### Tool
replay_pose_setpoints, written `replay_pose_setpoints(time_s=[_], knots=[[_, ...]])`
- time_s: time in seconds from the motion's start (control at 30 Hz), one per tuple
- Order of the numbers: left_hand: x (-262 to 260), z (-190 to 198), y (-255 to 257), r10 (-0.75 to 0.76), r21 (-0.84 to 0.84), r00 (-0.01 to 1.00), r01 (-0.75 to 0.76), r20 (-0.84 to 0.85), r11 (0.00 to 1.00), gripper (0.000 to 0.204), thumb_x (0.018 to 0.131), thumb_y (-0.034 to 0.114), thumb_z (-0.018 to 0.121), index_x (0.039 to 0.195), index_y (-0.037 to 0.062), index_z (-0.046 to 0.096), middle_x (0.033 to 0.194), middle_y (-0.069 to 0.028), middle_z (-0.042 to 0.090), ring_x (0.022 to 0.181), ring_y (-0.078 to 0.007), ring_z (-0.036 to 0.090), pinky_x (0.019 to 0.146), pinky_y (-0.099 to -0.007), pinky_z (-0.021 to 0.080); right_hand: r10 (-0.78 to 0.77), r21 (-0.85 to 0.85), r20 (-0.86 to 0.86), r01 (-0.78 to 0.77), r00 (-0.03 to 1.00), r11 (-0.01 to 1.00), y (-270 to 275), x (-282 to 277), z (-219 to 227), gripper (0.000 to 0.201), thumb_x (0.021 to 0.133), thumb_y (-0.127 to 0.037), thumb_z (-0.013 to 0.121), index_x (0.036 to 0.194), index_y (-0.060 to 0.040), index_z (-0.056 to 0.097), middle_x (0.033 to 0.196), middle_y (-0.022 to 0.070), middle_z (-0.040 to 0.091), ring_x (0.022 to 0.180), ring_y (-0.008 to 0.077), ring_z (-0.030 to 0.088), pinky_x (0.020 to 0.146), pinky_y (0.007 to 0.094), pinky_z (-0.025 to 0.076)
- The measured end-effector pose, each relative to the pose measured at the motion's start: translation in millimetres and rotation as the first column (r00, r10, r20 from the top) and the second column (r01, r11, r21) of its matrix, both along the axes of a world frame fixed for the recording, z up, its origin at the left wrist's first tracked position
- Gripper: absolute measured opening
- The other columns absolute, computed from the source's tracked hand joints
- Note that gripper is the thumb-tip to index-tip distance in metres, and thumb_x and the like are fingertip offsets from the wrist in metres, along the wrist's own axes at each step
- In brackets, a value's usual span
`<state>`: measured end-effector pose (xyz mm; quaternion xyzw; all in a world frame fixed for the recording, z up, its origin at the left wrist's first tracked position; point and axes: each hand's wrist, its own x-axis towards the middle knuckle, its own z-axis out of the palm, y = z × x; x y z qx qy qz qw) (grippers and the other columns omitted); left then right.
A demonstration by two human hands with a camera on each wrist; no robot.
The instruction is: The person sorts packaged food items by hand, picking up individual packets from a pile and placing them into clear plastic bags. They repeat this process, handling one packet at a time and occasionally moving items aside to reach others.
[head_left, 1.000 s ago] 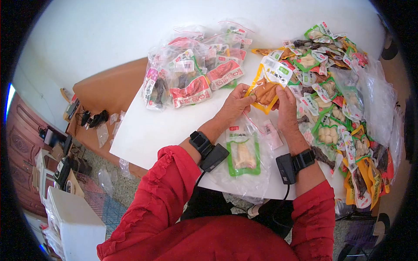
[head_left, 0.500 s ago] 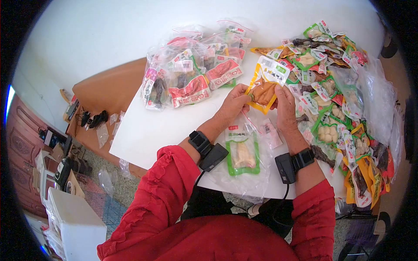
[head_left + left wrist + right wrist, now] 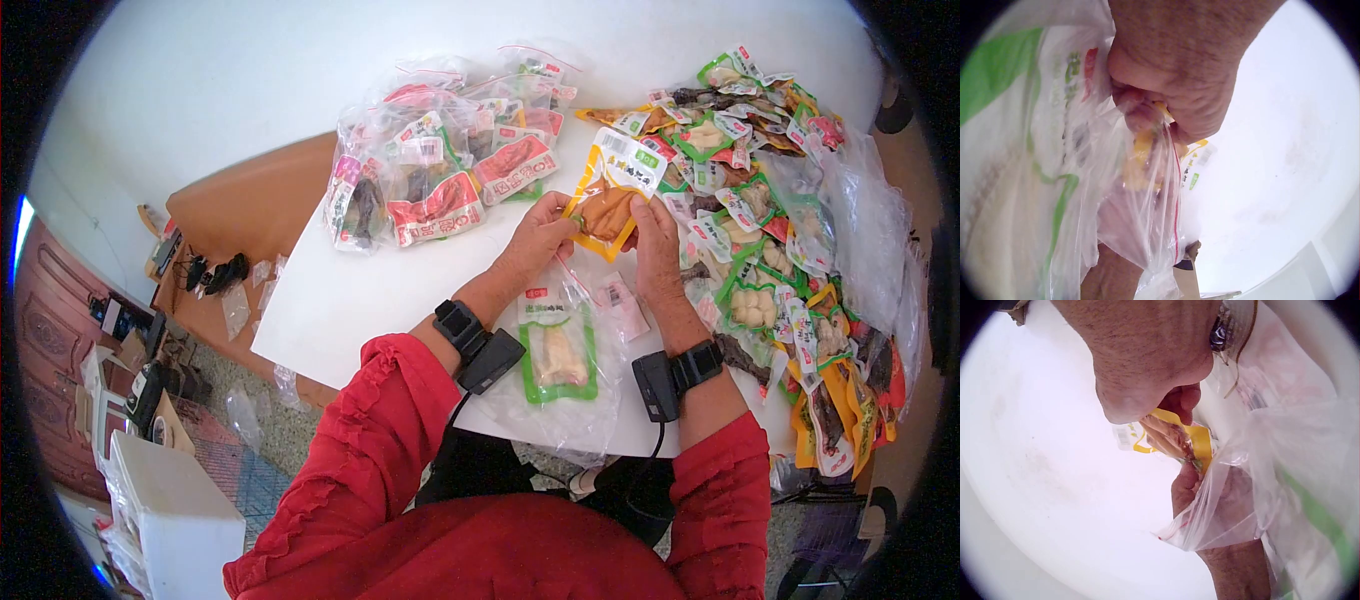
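Observation:
Both hands hold a yellow-edged food packet (image 3: 606, 208) with brown pieces behind its clear window and a white printed top. My left hand (image 3: 538, 240) pinches its lower left edge, while the right hand (image 3: 657, 252) grips the right edge, thumb on the front. Below them on the table lies a clear zip bag (image 3: 612, 415) with a red seal line. A green-edged packet (image 3: 556, 358) of pale food is inside the bag, along with a pinkish packet (image 3: 624, 312). In the left wrist view, the bag's mouth (image 3: 1169, 181) overlaps the left fingers.
Filled zip bags (image 3: 430, 190) stand at the table's back left. A large heap of loose packets (image 3: 750, 235) covers the right side, with clear empty bags (image 3: 870, 240) over its outer edge. Beyond the white table (image 3: 310, 310) is a brown bench (image 3: 260, 190).
The yellow-edged packet has shifted slightly left and tilted a little in both hands. The hands keep their hold; the bag below lies nearly as before.

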<state>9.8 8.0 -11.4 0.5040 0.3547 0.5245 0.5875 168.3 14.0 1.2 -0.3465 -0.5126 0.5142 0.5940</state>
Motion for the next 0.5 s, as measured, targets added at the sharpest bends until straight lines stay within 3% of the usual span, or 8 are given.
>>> replay_pose_setpoints(time_s=[0.5], knots=[[3.0, 2.3, -0.7, 0.015, 0.01, 0.998, -0.014, -0.061, 1.0, 0.026, 0.078, 0.016, 0.061, 0.095, 0.0075, 0.043, 0.076, 0.0004, 0.048, 0.05, -0.0021, 0.038, 0.042, -0.0147, 0.031, 0.033, -0.012, 0.016, -0.033, 0.999, 0.999, -0.6, 0.8, 0.8, 0.025, 0.088, -0.025, 0.042, 0.098, -0.0048, 0.053, 0.076, -0.0011, 0.055, 0.058, 0.0033, 0.049, 0.048, 0.017, 0.04]])
